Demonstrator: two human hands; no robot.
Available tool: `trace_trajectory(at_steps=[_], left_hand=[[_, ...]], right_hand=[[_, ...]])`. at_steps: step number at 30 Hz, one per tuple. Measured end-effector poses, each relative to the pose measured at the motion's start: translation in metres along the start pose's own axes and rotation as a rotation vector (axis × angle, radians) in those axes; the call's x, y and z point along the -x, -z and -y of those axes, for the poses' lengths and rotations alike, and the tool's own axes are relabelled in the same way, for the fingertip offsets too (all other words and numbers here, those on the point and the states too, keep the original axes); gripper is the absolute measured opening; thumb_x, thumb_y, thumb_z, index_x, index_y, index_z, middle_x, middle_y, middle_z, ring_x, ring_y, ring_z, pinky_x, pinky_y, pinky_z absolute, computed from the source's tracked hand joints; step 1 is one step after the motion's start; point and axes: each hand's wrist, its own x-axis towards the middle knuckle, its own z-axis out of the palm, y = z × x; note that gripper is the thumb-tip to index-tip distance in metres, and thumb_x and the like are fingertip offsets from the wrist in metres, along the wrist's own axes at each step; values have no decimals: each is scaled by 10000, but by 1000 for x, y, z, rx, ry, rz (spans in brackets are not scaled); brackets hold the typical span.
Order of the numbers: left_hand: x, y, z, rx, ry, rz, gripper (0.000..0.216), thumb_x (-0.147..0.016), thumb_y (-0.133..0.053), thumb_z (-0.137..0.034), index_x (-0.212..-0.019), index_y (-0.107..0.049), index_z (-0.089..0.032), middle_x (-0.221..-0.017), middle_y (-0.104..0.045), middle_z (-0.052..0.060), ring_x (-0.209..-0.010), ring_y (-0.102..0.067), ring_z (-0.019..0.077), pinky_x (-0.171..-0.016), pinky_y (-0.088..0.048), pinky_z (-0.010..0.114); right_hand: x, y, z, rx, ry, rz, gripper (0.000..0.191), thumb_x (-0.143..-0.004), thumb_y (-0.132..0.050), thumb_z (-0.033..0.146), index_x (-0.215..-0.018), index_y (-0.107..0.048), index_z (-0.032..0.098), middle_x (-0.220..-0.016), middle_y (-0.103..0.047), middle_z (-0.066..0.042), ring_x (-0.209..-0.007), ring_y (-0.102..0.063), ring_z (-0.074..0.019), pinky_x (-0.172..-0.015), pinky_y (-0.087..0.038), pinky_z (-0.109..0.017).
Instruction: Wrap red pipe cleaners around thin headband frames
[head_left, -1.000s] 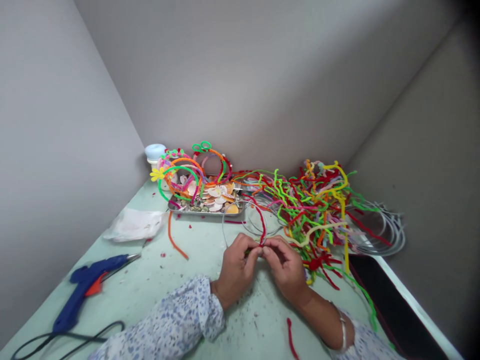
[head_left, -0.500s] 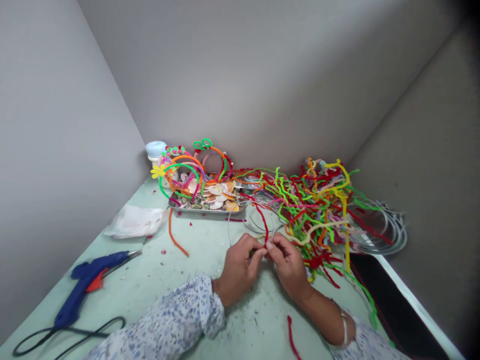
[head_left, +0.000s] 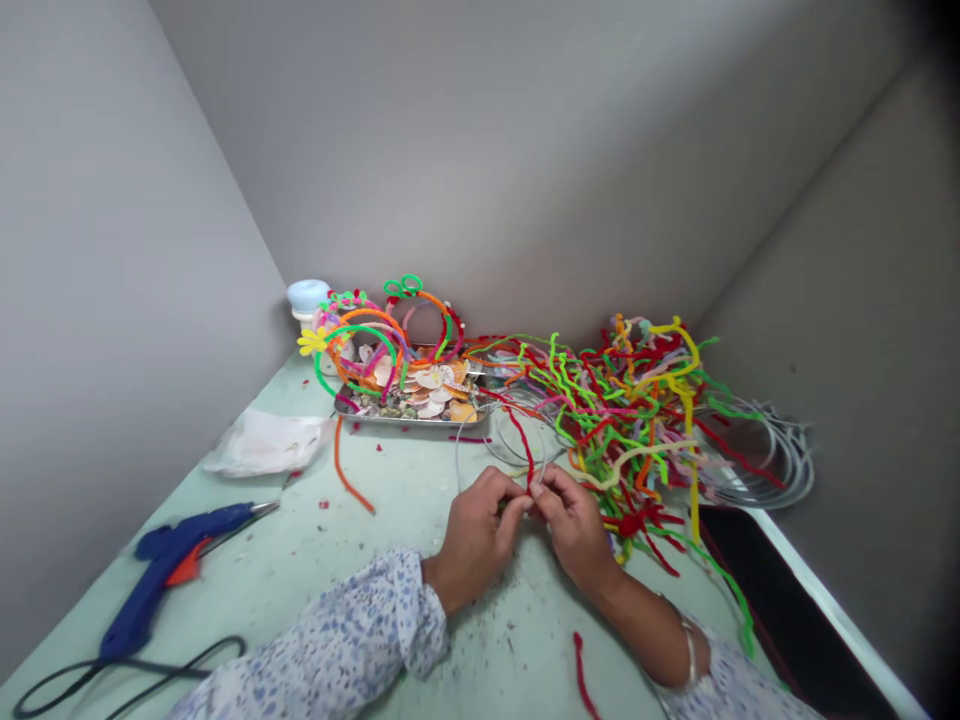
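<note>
Your left hand [head_left: 480, 528] and right hand [head_left: 576, 532] pinch close together; from there the grey wire hoop [head_left: 458, 455] arcs toward eleven o'clock, and the red pipe cleaner [head_left: 528, 450] they grip rises toward twelve — a firm left pinch should help the right make snug, even turns.

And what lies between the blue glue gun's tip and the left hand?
In the head view, an orange strip and a small red scrap lie between the glue gun and left hand.
</note>
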Motion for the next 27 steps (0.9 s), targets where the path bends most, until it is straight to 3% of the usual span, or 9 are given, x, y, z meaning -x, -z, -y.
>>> trace_trajectory(at_steps=[27], left_hand=[[0,-1,0,47,53,15,161,-909,-510,-260,-804,-600,-178,-782,-596,24,-730,-553,146,-680,-425,261]], right_hand=[[-4,4,-3,-126,-120,58,251,-842,-565,391,-683,-507,206,-559,-463,49,-520,-424,-129,-521,-358,-251]])
